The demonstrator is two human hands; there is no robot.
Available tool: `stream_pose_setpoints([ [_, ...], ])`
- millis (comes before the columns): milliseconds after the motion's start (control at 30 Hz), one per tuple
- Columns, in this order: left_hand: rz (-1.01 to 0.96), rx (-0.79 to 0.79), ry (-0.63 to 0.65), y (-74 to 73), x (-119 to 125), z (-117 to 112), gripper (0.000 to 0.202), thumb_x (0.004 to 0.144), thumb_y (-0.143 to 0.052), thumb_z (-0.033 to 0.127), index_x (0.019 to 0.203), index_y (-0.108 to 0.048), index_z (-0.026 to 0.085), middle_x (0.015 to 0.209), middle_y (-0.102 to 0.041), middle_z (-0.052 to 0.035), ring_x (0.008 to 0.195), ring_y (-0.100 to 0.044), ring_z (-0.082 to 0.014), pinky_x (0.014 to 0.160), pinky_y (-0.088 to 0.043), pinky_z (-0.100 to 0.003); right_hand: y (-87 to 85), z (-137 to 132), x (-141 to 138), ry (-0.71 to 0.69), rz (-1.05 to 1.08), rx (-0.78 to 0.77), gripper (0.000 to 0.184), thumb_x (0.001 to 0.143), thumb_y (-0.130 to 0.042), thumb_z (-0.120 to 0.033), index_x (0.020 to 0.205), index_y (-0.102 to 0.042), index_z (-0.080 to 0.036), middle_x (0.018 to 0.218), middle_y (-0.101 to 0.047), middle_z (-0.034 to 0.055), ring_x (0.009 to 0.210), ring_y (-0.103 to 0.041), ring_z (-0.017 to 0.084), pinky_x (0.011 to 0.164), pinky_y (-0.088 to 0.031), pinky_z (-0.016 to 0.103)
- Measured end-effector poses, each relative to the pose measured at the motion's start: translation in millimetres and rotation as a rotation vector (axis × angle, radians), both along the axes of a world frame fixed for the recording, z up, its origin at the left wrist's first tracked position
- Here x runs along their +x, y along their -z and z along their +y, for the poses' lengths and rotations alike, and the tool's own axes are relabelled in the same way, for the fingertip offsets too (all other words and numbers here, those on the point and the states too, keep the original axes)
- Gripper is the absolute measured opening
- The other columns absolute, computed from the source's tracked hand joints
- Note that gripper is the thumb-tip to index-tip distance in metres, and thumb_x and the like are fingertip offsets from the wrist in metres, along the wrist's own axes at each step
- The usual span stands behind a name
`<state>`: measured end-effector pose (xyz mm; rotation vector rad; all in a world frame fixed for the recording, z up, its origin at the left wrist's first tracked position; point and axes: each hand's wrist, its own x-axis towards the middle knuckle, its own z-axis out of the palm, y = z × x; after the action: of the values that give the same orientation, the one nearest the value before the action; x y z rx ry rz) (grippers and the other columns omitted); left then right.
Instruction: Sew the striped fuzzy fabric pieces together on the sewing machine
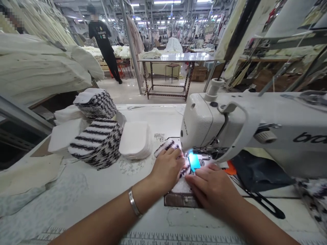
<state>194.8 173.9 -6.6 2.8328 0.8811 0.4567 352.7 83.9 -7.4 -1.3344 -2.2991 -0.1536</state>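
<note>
A black-and-white striped fleece fabric piece (166,145) lies at the needle area of the white sewing machine (198,115). My left hand (167,168) is closed on it, with bent fingers pressing the cloth just left of the presser foot. On the near right side, my right hand (211,185) has its fingers together at the cloth's edge; its fingertips are partly hidden. A bright blue-lit patch (194,161) glows between both hands under the machine head. The needle itself cannot be made out.
Left of the machine stand stacks of striped fabric pieces (95,143) and a white stack (135,139). Dark cloth (260,172) and black-handled scissors (270,205) lie right. A ruler strip (153,238) runs along the front. Farther back, a person (103,41) is near a table (178,57).
</note>
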Motion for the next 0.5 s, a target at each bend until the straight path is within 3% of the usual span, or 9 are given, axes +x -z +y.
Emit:
stream_pose_setpoints([
  [333,-0.027,0.036,-0.006,3.6,0,-1,0.01,0.087,-0.052,0.024,0.085,-0.061,0.019,0.098,-0.059,-0.0024,0.09,-0.05,-0.0198,0.075,-0.039,-0.035,8.8,2,-4,0.022,-0.029,-0.069,0.025,0.091,-0.038,-0.018,0.079,-0.06,-0.018,0.06,-0.052,-0.0005,0.059,-0.042,0.014,0.063,-0.024,0.03],
  [433,-0.006,0.04,0.063,-1.2,-2,6,0.013,0.086,-0.053,0.026,0.084,-0.062,0.018,0.095,-0.059,-0.0041,0.09,-0.05,-0.0201,0.077,-0.04,-0.034,8.4,2,-5,0.014,-0.037,-0.128,0.026,0.091,-0.036,-0.016,0.078,-0.058,-0.017,0.061,-0.054,-0.0004,0.058,-0.044,0.014,0.063,-0.023,0.03],
  [500,-0.01,0.076,0.183,-5.7,-7,13,0.015,0.088,-0.051,0.026,0.084,-0.063,0.018,0.094,-0.06,-0.0039,0.091,-0.05,-0.0192,0.079,-0.04,-0.033,7.3,2,-5,0.006,-0.039,-0.157,0.026,0.09,-0.034,-0.013,0.076,-0.056,-0.017,0.061,-0.054,-0.0007,0.058,-0.045,0.014,0.063,-0.023,0.03],
])
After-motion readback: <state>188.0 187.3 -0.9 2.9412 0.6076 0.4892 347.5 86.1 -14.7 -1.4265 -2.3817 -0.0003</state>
